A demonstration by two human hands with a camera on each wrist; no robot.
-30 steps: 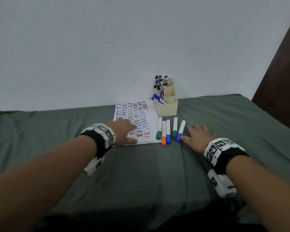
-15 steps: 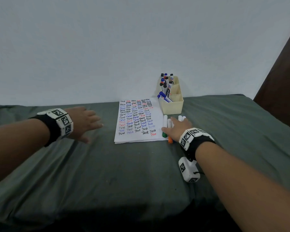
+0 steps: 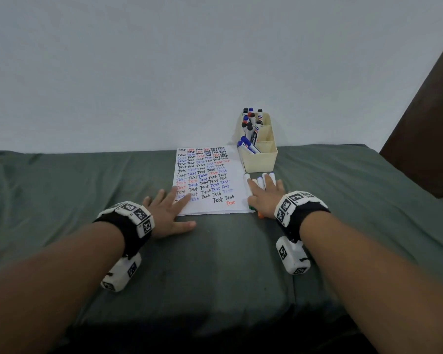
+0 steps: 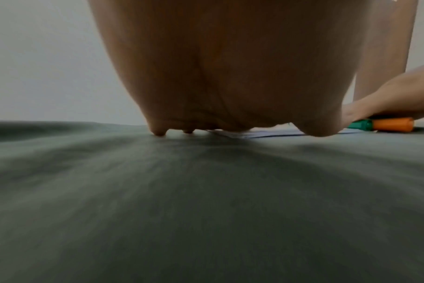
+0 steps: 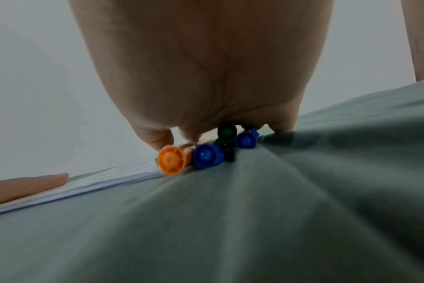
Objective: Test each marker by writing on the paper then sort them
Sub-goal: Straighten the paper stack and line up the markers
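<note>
A white paper (image 3: 210, 175) filled with "Test" in black, red and blue lies on the green cloth. Several white markers (image 3: 247, 179) lie in a row right of it, and my right hand (image 3: 263, 194) rests flat on them with straight fingers. In the right wrist view an orange cap (image 5: 171, 161), two blue caps (image 5: 207, 155) and a green cap (image 5: 226, 132) stick out from under the palm. My left hand (image 3: 169, 209) lies flat and spread, its fingers on the paper's near left corner and its thumb on the cloth.
A cream divided box (image 3: 261, 159) stands behind the markers against the wall and holds several capped markers (image 3: 250, 123). The green cloth (image 3: 215, 264) covers the whole surface. A dark brown panel (image 3: 425, 129) rises at the right.
My left hand left the paper, swung out to the left, then came back to the paper's near left corner. My right hand moved from beside the markers onto them and stays there.
</note>
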